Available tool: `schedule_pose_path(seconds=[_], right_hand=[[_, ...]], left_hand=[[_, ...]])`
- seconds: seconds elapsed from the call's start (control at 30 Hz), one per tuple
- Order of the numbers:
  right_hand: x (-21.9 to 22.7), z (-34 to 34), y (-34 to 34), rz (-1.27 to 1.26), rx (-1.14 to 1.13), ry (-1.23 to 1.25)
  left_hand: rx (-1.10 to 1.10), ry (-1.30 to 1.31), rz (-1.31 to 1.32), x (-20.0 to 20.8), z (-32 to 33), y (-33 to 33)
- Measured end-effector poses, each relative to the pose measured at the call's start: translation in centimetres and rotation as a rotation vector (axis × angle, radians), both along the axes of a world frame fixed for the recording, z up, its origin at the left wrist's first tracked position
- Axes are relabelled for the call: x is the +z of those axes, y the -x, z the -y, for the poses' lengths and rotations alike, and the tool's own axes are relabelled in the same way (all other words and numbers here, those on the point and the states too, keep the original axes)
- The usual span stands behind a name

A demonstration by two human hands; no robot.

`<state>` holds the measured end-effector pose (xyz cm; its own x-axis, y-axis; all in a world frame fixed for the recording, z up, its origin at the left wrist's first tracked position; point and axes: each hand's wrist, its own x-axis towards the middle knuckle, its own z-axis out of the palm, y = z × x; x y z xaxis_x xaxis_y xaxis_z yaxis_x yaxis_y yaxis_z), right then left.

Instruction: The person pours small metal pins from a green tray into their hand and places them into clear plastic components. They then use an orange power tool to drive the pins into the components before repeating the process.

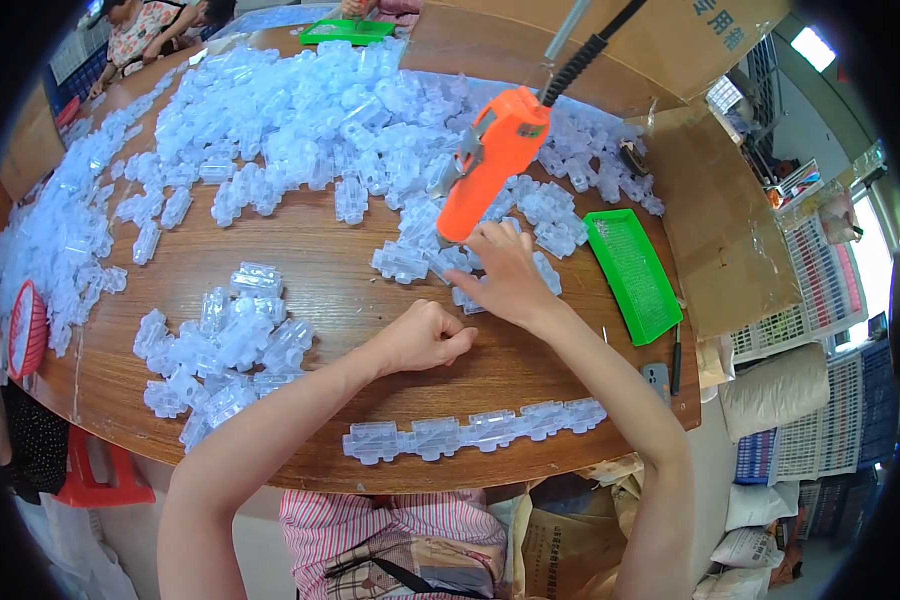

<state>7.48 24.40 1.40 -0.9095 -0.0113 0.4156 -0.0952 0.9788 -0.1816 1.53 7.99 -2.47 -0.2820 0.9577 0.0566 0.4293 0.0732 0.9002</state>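
My left hand (425, 338) is curled closed over the middle of the table, thumb to the right; whatever its fingers may hold is hidden. Just beyond it, my right hand (510, 275) reaches forward with thumb spread from the fingers. Its fingertips are at the lower end of a hanging orange electric screwdriver (495, 160); whether they touch it I cannot tell. Clear plastic housings (402, 262) lie around and beneath that hand. Nearer me, several clear housings form a row (435, 437) along the front edge. Another heap of them (232, 345) sits left of my left hand.
A large pile of clear parts (290, 110) covers the far table. On the right are a green tray (634, 275) of small pieces, a black-handled tool (676, 360), a phone (657, 378) and cardboard walls (720, 220). A red basket (28, 330) stands at left; other people sit far off.
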Motion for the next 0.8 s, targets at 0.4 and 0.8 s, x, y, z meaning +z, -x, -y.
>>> schedule_pose_path(seconds=[0.4,0.8], right_hand=[[1.2,-0.5,-0.1,0.088,-0.225,0.284],[5.7,-20.8,-10.2,-0.218,-0.756,1.379]], left_hand=[[0.014,-0.042,0.053,-0.6,0.1,0.1],[0.013,0.002,0.038,-0.5,0.0,0.0]])
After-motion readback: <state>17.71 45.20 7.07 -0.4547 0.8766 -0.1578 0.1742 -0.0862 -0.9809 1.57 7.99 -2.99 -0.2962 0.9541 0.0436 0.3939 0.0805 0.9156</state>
